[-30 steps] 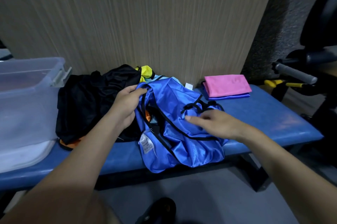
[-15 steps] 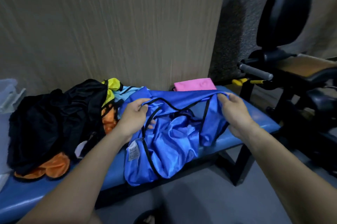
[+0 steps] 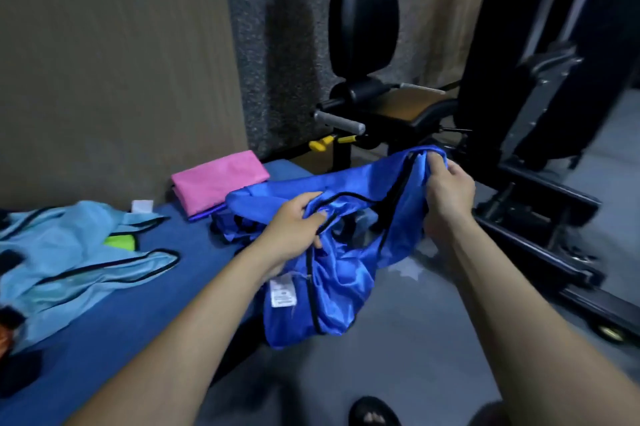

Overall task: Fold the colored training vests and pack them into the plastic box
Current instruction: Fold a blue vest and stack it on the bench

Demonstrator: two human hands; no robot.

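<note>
Hands both occupied with one royal-blue vest (image 3: 349, 273), held up off the right end of the blue bench (image 3: 138, 318). Left hand (image 3: 294, 228) is clenched round a bunch of fabric at the black-trimmed edge, fingers curled under, thumb on top. Right hand (image 3: 446, 186) is closed on the vest's upper far corner, fabric gathered in the fist, raised higher and further right than the left. Cloth is stretched between the two grips; the rest hangs down past the bench edge over the grey floor (image 3: 398, 373). A white label (image 3: 282, 293) is seen on the hanging part, just below the left wrist.

Pink folded vest (image 3: 218, 179) is laid flat on the bench against the wall (image 3: 114, 62), with a darker blue folded edge showing beneath it. Light-blue vest (image 3: 62, 252) is spread loose on the bench at left, black trim visible, a bit of neon green cloth (image 3: 119, 241) lying in it. A small white tag (image 3: 142, 206) is noted near the wall between the light-blue and pink pieces. Orange fabric (image 3: 5, 339) is glimpsed at the far left edge.

Black gym machine (image 3: 450, 114) is placed to the right, beyond the bench. The plastic box is outside the view.
</note>
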